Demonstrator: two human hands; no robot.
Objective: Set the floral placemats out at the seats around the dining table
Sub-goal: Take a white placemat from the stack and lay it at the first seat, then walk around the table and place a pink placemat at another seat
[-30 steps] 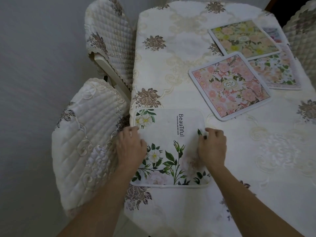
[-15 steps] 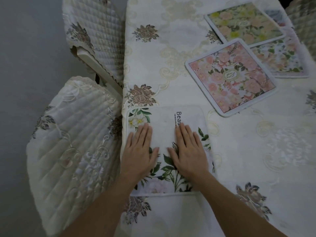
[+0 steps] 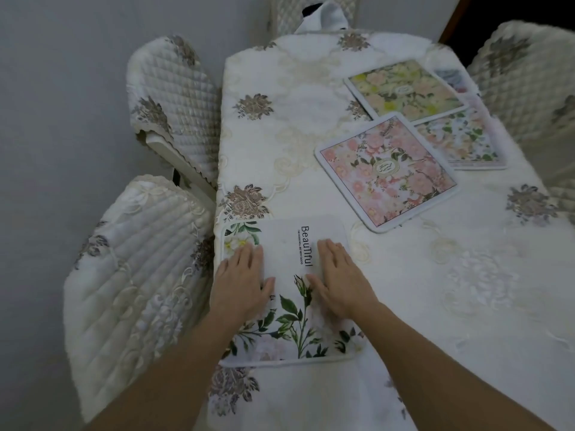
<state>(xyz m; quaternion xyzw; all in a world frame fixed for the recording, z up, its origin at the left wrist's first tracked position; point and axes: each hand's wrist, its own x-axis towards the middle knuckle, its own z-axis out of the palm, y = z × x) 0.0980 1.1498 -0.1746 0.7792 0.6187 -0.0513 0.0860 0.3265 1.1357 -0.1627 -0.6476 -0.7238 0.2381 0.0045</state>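
**Placemat pressed flat at the near left seat**

Placemat (image 3: 289,290) in white was seen lying flat on the dining table (image 3: 466,290), at the near left edge, its left side running along the table's rim. It was printed with green leaves, pale blossoms and the word "BeauTiful" in black, and edged with a narrow white border. It lay directly in front of a quilted chair (image 3: 137,290) drawn up at that side.

Farther across the cloth, three more mats were grouped toward the far right. A pink floral placemat (image 3: 385,171) was set at an angle, well apart from the white one. Behind it a yellow floral placemat (image 3: 404,88) overlapped a green-and-white floral placemat (image 3: 460,138), part of which was hidden beneath it. A second quilted chair (image 3: 177,104) was pushed in at the left side, and another covered chair (image 3: 529,79) was seen at the right. The table was covered by a cream embroidered cloth with brown flower motifs.

The left hand (image 3: 242,281) was laid palm down on the mat's left part, fingers straight and together, gripping nothing. The right hand (image 3: 339,281) was laid likewise on the mat's middle right, flat and spread open, nothing held. Both forearms were stretched in from the lower edge.
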